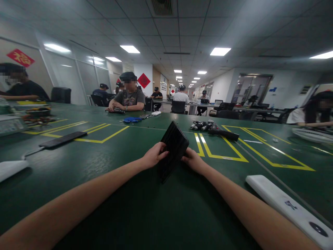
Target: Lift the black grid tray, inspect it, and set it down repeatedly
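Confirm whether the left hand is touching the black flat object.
Touching. The head view shows the left hand at the left edge of the black flat object, its thumb lying over the dark face.

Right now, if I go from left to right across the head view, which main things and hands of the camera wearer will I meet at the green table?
White object at the left edge, dark flat bar, blue item, left hand, black flat object, right hand, black handle-like piece, long white object.
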`<state>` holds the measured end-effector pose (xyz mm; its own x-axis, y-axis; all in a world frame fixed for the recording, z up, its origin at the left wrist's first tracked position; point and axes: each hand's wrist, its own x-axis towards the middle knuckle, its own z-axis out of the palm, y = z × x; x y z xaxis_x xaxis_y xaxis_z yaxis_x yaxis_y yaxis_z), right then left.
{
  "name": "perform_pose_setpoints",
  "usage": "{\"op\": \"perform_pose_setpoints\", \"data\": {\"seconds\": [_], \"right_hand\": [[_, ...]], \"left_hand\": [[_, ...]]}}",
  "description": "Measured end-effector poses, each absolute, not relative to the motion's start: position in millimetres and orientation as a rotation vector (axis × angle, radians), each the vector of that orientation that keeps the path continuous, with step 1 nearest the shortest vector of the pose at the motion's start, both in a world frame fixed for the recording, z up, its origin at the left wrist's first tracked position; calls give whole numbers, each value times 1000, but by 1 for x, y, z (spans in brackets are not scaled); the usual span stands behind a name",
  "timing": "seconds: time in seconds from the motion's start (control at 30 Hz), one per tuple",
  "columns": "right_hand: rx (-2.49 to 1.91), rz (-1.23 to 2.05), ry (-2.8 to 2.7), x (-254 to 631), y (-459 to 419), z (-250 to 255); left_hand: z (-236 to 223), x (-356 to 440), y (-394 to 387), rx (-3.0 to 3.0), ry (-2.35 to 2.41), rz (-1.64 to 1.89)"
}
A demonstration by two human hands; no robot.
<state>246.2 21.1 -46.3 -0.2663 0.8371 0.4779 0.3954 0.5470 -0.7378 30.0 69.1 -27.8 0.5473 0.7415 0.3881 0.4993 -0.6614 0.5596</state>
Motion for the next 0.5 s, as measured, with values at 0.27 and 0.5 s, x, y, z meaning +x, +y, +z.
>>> {"op": "perform_pose_setpoints", "data": {"seconds": [0.27,0.5], "right_hand": [[-954,469,-2014,234,10,-39],[-986,385,-2079,234,10,-39]], "left_hand": [[-22,37,56,2218,986,858],[-22,27,78,1722,1285,916]]}}
